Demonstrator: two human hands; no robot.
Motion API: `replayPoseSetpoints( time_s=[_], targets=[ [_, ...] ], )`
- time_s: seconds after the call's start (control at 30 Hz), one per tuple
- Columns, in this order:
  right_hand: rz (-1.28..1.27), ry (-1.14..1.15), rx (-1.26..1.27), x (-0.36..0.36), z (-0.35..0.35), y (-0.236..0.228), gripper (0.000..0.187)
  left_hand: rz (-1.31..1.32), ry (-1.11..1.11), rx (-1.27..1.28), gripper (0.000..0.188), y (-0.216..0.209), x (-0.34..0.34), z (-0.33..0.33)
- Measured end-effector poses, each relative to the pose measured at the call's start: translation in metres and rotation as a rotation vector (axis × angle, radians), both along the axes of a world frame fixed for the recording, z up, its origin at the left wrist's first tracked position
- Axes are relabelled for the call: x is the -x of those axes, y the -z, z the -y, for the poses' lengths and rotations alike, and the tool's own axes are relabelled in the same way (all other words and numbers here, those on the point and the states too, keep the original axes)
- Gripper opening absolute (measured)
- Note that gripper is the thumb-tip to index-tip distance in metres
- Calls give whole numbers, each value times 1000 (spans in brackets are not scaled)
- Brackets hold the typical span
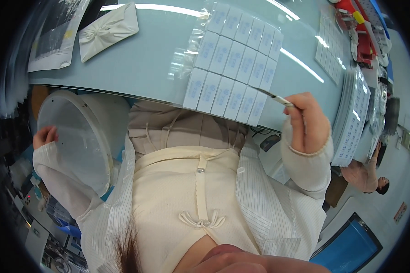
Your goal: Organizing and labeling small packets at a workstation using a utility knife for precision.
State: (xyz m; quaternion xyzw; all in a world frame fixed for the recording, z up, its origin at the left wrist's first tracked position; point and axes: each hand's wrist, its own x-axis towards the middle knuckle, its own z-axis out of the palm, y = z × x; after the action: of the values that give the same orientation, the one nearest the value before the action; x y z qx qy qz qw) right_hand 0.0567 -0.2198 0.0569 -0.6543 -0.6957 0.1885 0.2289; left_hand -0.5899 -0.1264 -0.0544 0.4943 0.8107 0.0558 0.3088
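At the table's front edge lies a sheet of white rectangular pieces (228, 59) with pale blue print, set in three rows on clear film. My right hand (310, 122) is closed around slim metal tweezers (282, 100), whose dark thin tip reaches over the sheet's right side, by the lowest row. Whether the tip touches a piece, I cannot tell. On the far left my left hand (45, 135) is over the mouth of a big white bin (111, 150), fingers curled in, with nothing showing in them.
A knotted white cloth bundle (108, 32) and a clear plastic bag (59, 34) lie at the table's upper left. Stacked printed sheets (353, 116) stand at the right edge, below another sheet (330, 43). Red bins (364, 45) are beyond. Another person (364, 175) is far right.
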Motion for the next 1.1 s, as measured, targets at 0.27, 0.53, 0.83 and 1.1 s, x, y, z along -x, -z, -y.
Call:
replayPoseSetpoints(
  time_s=[0.27, 0.53, 0.83, 1.1],
  targets=[
    [73, -130, -37, 4, -12, 28, 9, -708, -310, 157, 11, 75, 127, 73],
    [49, -9, -29, -4, -11, 28, 22, -438, -259, 145, 11, 35, -9, 66],
    [84, 253, 421, -10, -19, 26, 81, 457, 849, -348, 24, -95, -252, -25],
    [46, 219, 282, -6, -31, 36, 77, 216, 1483, -557, 63, -86, -381, -53]
  ],
)
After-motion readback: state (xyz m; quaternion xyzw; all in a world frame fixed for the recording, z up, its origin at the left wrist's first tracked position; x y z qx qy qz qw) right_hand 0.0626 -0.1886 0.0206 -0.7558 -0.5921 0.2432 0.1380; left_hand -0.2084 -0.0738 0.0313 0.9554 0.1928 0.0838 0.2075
